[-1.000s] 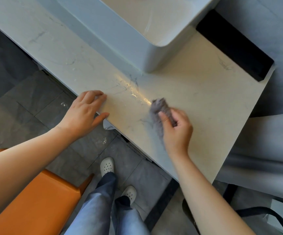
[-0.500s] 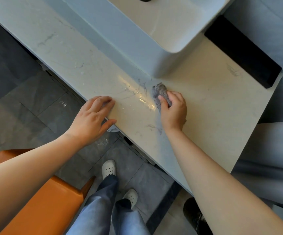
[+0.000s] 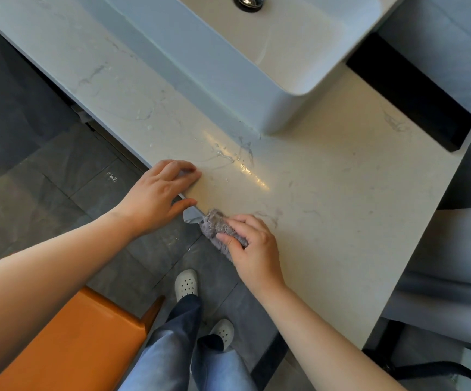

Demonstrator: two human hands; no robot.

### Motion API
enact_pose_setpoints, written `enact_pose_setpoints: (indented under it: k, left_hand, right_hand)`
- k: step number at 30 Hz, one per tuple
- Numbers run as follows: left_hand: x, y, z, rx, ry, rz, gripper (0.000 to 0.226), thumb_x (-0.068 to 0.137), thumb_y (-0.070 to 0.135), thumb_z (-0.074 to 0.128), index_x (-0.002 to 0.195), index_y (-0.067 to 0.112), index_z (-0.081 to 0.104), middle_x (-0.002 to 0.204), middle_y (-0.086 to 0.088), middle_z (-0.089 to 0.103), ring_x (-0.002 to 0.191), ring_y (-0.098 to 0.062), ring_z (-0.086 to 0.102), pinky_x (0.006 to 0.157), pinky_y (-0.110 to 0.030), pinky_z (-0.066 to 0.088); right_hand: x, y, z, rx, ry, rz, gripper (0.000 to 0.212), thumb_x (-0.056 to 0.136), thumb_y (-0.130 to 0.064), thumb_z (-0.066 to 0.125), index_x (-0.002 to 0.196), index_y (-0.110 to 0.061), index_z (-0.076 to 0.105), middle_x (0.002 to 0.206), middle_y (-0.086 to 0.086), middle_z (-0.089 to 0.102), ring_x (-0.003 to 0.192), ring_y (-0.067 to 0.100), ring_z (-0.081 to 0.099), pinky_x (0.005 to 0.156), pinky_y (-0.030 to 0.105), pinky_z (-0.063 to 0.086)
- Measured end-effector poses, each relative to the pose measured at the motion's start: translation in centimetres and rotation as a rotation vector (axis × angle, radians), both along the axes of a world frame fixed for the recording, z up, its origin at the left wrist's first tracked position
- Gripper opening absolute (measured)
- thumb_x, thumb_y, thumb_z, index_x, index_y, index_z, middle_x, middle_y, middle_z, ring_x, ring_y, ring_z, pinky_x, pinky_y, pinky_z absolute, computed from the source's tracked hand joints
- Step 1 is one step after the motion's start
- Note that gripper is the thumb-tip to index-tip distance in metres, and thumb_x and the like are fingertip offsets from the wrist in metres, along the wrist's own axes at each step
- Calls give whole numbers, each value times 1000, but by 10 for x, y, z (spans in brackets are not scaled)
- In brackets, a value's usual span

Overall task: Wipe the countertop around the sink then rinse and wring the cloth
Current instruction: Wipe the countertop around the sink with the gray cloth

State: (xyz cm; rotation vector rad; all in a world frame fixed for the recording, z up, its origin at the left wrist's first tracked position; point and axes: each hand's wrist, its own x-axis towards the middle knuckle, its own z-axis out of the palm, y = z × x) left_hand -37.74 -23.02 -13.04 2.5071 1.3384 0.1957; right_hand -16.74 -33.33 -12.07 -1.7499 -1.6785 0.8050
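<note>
At the near edge of the desk, we see the right hand curled round the grey cloth, pressing it on the rim. Just beside it, the left hand rests relaxed, fingers over the top, thumb along the front. Further back stands the sink.

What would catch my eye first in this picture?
The right hand grips a grey cloth at the front edge of the countertop, near the left hand, which rests on that edge. Behind them, wet streaks gleam in front of the white sink. An orange seat stands lower left.
</note>
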Motion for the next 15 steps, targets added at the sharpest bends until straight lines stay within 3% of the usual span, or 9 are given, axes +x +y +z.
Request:
enact_pose_setpoints:
  k: [4, 9, 15]
  left_hand:
    - [1, -1, -2, 11, -23, 9, 59, 88, 50, 41, 131, 12, 55, 127, -7, 53, 115, -28, 47, 103, -38, 37]
    - [2, -4, -5, 27, -45, 28, 58, 89, 49, 41, 132, 13, 54, 127, -7, 53, 115, -25, 44, 104, -33, 31]
    - [2, -3, -7, 38, -69, 32, 56, 88, 46, 44, 130, 12, 56, 126, -7, 54, 114, -26, 46, 103, -32, 31]
  right_hand:
    - [16, 9, 20, 47, 133, -103, 21, 81, -18, 73, 101, -12, 72, 94, -6, 65, 87, 7, 61, 79, 18, 49]
    - [70, 80, 22, 180, 27, -425, 9, 83, -23, 67, 82, -14, 67, 85, -1, 61, 75, 5, 50, 67, 17, 39]
    - [84, 139, -8, 102, -55, -429, 22, 88, -23, 63, 103, -8, 69, 101, 0, 64, 94, 17, 57, 76, 19, 38]
